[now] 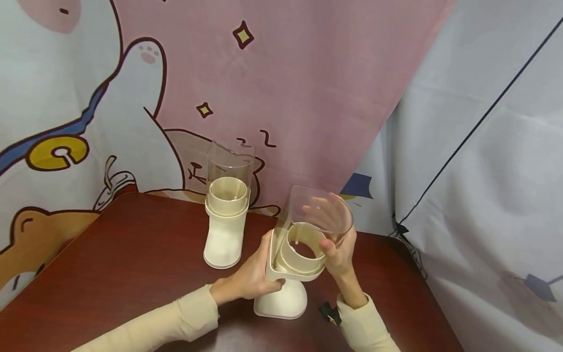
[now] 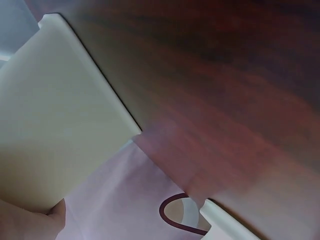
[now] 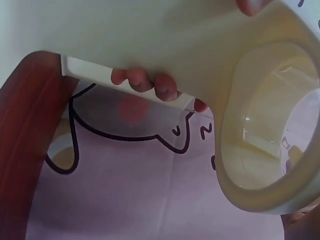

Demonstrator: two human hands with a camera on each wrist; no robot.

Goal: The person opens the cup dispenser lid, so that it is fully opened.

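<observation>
A cream plastic dispenser stand (image 1: 281, 299) with a ring-shaped collar (image 1: 303, 256) stands near the front of the table. A clear plastic container (image 1: 317, 205) rises from its collar, tilted toward the right. My left hand (image 1: 252, 276) grips the stand just below the collar, with several of its fingertips (image 3: 137, 80) curled over the stand's edge in the right wrist view. My right hand (image 1: 339, 252) holds the clear container from the right, thumb in front and fingers seen through the plastic. In the left wrist view, the stand's cream side (image 2: 65, 110) fills the left.
A second cream stand (image 1: 223, 242) with a clear container (image 1: 230, 159) stands upright at the back, left of my hands. A small black object (image 1: 330, 312) lies by my right sleeve. Behind the dark red table (image 1: 132, 264) hangs a printed pink and white cloth (image 1: 330, 88).
</observation>
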